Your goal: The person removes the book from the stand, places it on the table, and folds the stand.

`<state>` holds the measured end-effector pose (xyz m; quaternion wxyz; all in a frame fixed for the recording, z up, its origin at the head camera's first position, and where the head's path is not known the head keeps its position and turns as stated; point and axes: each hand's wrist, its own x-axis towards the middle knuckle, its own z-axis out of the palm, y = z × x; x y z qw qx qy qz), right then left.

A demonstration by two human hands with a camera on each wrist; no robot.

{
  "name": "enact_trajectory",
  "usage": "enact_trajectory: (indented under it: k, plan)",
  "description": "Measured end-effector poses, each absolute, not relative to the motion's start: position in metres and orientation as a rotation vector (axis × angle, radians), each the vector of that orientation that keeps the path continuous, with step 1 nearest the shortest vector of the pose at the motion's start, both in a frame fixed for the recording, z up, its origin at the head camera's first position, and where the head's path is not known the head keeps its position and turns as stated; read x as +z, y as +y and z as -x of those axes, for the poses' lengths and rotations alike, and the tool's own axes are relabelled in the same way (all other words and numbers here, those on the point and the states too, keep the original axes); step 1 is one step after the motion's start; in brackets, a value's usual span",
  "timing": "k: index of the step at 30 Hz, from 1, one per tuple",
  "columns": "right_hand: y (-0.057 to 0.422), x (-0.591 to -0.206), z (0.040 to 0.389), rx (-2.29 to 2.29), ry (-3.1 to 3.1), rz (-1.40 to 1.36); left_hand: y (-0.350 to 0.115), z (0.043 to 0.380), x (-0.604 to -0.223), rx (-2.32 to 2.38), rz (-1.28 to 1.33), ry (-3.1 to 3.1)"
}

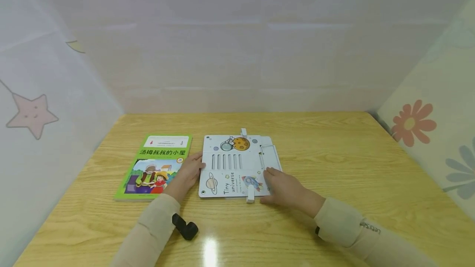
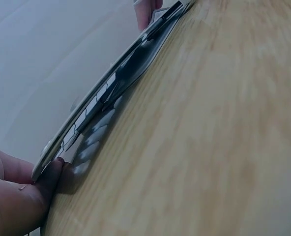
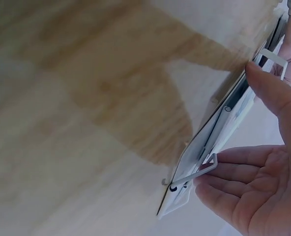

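A folded white book stand (image 1: 250,162) printed with planets, a rocket and "Tiny universe" is held between both hands over the table. It has slots in its middle, a wire prop at the right and small white page clips (image 1: 250,194) on its near and far edges. My left hand (image 1: 190,171) pinches its left edge between thumb and fingers. My right hand (image 1: 287,188) grips the near right corner, thumb (image 3: 268,86) on one edge and fingers by the wire prop (image 3: 199,173). In the left wrist view a narrow gap shows under the stand's board (image 2: 94,101).
A green-covered children's book (image 1: 156,168) lies flat to the left of the stand, beside my left forearm. Wooden table (image 1: 334,155) surface extends on the right. Pale fabric walls (image 1: 230,61) enclose the back and sides.
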<state>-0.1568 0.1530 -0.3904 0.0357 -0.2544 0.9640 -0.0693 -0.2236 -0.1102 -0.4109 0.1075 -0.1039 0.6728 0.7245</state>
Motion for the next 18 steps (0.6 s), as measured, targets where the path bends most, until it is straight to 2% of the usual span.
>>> enact_trajectory:
  k: [18]
  plan:
    - [0.132, -0.386, 0.152, -0.358, 2.821, 1.049, -0.111, 0.224, -0.412, 2.154, 0.321, 1.966]
